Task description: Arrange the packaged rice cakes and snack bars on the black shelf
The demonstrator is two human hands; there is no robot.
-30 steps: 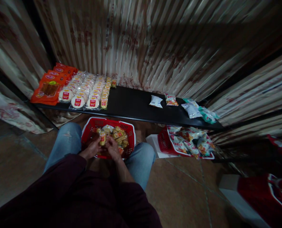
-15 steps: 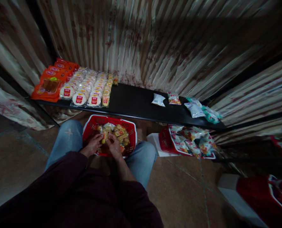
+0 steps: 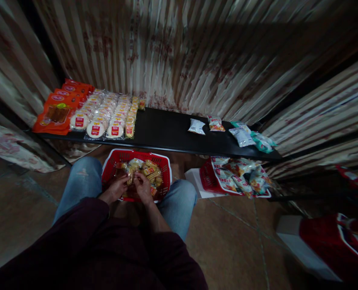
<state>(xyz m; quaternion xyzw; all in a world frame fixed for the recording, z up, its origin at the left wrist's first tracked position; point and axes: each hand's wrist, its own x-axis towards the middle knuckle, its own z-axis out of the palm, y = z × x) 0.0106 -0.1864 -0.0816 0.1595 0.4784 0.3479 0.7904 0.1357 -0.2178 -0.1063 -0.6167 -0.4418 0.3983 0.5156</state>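
Between my knees stands a red basket [image 3: 167, 171] with a white rim, holding several wrapped yellow snack rolls [image 3: 152, 174]. My left hand [image 3: 117, 187] and my right hand [image 3: 142, 186] meet over it, both closed on one wrapped snack roll [image 3: 131, 175]. Its clear wrapper catches the light, and my fingertips hide part of it. On the black shelf [image 3: 163, 129] in front, a row of similar yellow rolls [image 3: 129, 128] lies beside rows of round white rice crackers [image 3: 96, 129].
Orange snack bags [image 3: 53, 114] lie at the shelf's left end. A few small snack bags [image 3: 197, 126] sit to the right. Below stands another red basket [image 3: 207, 177] full of bags. A further red basket [image 3: 320, 241] is at lower right. Striped curtain [image 3: 166, 52] hangs behind.
The snack roll between my hands has turned, so its red label no longer faces me. My hands stay over the basket. The whole view has shifted slightly.
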